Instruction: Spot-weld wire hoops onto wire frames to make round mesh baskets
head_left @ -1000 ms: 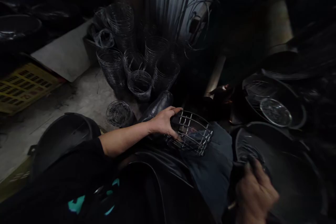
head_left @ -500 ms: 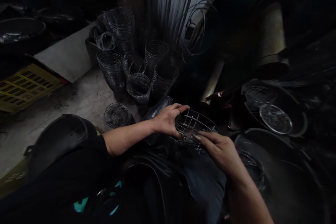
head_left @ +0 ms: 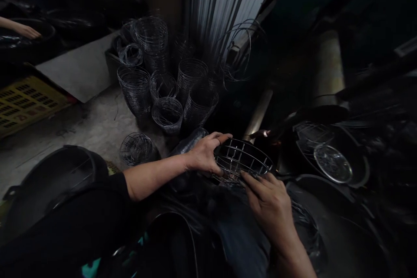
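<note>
A shiny round wire basket rests tilted over my lap. My left hand grips its left rim, fingers curled over the wires. My right hand comes from the lower right and its fingertips press on the basket's near rim; whether something small sits between them is too dark to tell.
Stacks of wire rings stand on the concrete floor ahead. Black tubs sit at left and right; one at right holds wire parts and a shiny disc. Another person's hand shows far left. A yellow crate lies left.
My right hand rose from the tub at lower right to the basket's near rim. The left hand kept its grip; the basket tilted flatter. The view shifted slightly.
</note>
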Demonstrator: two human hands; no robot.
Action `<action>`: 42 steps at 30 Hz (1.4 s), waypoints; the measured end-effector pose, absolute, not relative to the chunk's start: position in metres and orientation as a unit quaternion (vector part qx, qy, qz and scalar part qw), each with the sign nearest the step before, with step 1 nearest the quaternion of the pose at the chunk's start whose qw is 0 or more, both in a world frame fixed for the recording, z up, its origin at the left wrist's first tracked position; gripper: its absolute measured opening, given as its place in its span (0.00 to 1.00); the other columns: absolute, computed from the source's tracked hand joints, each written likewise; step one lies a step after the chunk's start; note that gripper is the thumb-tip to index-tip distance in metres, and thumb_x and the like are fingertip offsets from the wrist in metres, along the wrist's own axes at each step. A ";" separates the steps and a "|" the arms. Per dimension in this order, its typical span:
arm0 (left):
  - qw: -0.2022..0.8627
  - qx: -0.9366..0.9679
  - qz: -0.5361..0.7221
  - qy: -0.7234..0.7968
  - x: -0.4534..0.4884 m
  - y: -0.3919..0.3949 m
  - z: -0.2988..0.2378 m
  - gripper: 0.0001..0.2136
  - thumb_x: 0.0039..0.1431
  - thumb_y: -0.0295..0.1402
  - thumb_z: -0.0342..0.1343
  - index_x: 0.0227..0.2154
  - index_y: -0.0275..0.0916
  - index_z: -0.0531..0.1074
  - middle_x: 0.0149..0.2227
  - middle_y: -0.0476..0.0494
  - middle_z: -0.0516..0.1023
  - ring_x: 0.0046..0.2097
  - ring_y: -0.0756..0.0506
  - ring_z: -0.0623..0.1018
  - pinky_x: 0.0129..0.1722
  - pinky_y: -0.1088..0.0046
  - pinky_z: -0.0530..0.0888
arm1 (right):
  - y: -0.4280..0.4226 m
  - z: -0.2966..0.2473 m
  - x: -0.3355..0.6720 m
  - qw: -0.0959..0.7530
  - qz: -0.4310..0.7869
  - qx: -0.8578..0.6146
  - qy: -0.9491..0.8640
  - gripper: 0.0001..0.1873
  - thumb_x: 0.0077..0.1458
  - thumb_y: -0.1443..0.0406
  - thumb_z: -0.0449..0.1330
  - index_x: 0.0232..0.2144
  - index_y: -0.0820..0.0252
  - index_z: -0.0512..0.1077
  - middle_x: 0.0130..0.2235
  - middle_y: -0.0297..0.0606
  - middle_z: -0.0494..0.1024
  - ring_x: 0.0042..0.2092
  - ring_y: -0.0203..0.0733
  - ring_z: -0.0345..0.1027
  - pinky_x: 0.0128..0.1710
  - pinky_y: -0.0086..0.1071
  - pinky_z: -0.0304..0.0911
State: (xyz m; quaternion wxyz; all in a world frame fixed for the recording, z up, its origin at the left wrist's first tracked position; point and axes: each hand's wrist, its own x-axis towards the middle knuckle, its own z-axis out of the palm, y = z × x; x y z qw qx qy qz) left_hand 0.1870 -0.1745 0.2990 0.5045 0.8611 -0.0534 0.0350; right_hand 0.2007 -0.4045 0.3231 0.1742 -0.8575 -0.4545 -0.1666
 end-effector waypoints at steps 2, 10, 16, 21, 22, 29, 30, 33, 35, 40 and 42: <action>0.512 0.856 0.043 -0.050 0.195 -0.175 0.300 0.51 0.26 0.38 0.72 0.61 0.41 0.61 0.55 0.39 0.66 0.55 0.37 0.71 0.57 0.60 0.70 | -0.405 0.324 0.210 0.180 -0.177 -0.853 -0.458 0.13 0.62 0.68 0.54 0.40 0.63 0.78 0.28 0.38 0.78 0.33 0.42 0.65 0.32 0.34 0.57; 0.544 0.836 0.053 -0.042 0.233 -0.177 0.302 0.51 0.26 0.37 0.72 0.61 0.39 0.61 0.56 0.39 0.65 0.56 0.37 0.71 0.58 0.61 0.69 | -0.409 0.331 0.255 0.202 -0.162 -0.859 -0.442 0.12 0.60 0.66 0.56 0.41 0.60 0.79 0.31 0.38 0.79 0.32 0.40 0.66 0.34 0.35 0.62; 0.548 0.833 0.061 -0.040 0.247 -0.178 0.299 0.51 0.26 0.38 0.72 0.61 0.40 0.61 0.56 0.40 0.65 0.55 0.38 0.71 0.57 0.60 0.70 | -0.406 0.334 0.270 0.233 -0.149 -0.861 -0.428 0.12 0.60 0.63 0.57 0.40 0.57 0.80 0.29 0.37 0.79 0.31 0.40 0.66 0.32 0.34 0.64; 0.562 0.824 0.061 -0.039 0.249 -0.178 0.296 0.52 0.24 0.41 0.73 0.60 0.39 0.63 0.53 0.40 0.67 0.52 0.39 0.73 0.54 0.62 0.72 | -0.403 0.335 0.269 0.264 -0.158 -0.851 -0.425 0.12 0.60 0.60 0.58 0.36 0.56 0.80 0.30 0.37 0.80 0.30 0.40 0.67 0.33 0.35 0.66; 0.560 0.826 0.061 -0.036 0.250 -0.178 0.296 0.52 0.24 0.40 0.73 0.60 0.39 0.63 0.53 0.40 0.67 0.52 0.39 0.73 0.54 0.62 0.72 | -0.402 0.336 0.271 0.261 -0.156 -0.853 -0.425 0.12 0.60 0.60 0.58 0.36 0.56 0.80 0.31 0.37 0.80 0.30 0.40 0.68 0.34 0.35 0.66; 0.548 0.834 0.063 -0.018 0.270 -0.175 0.298 0.51 0.26 0.39 0.72 0.60 0.37 0.62 0.55 0.38 0.67 0.54 0.37 0.72 0.56 0.60 0.70 | -0.397 0.333 0.295 0.266 -0.160 -0.865 -0.394 0.13 0.59 0.58 0.58 0.37 0.55 0.81 0.31 0.38 0.80 0.35 0.42 0.69 0.36 0.36 0.67; 0.550 0.832 0.065 -0.018 0.271 -0.174 0.298 0.51 0.26 0.39 0.73 0.60 0.37 0.62 0.55 0.38 0.67 0.54 0.37 0.71 0.56 0.60 0.70 | -0.398 0.333 0.295 0.271 -0.157 -0.870 -0.382 0.13 0.59 0.57 0.58 0.37 0.54 0.81 0.31 0.39 0.80 0.35 0.43 0.68 0.35 0.36 0.67; 0.549 0.833 0.064 -0.016 0.273 -0.175 0.298 0.52 0.25 0.40 0.73 0.60 0.37 0.63 0.54 0.38 0.67 0.53 0.38 0.72 0.55 0.61 0.71 | -0.402 0.339 0.281 0.332 -0.154 -0.874 -0.320 0.13 0.58 0.57 0.60 0.42 0.55 0.80 0.35 0.39 0.80 0.37 0.42 0.70 0.41 0.38 0.66; 0.543 0.837 0.066 -0.009 0.277 -0.175 0.299 0.53 0.24 0.42 0.74 0.60 0.36 0.63 0.54 0.38 0.67 0.52 0.38 0.72 0.54 0.61 0.71 | -0.404 0.345 0.266 0.417 -0.153 -0.863 -0.240 0.15 0.57 0.60 0.62 0.47 0.53 0.77 0.41 0.37 0.80 0.42 0.42 0.72 0.48 0.38 0.66; 0.554 0.829 0.074 0.008 0.293 -0.175 0.297 0.55 0.23 0.45 0.74 0.61 0.33 0.62 0.55 0.35 0.67 0.54 0.36 0.70 0.56 0.59 0.70 | -0.409 0.340 0.237 0.570 -0.076 -0.807 -0.134 0.17 0.49 0.60 0.69 0.43 0.58 0.79 0.40 0.40 0.81 0.37 0.42 0.75 0.46 0.40 0.70; 0.567 0.819 0.084 -0.006 0.294 -0.174 0.289 0.56 0.24 0.46 0.74 0.62 0.34 0.60 0.59 0.33 0.63 0.59 0.35 0.67 0.60 0.58 0.66 | -0.413 0.329 0.234 0.574 -0.037 -0.811 -0.104 0.18 0.48 0.58 0.69 0.41 0.61 0.79 0.34 0.40 0.81 0.31 0.40 0.74 0.39 0.38 0.71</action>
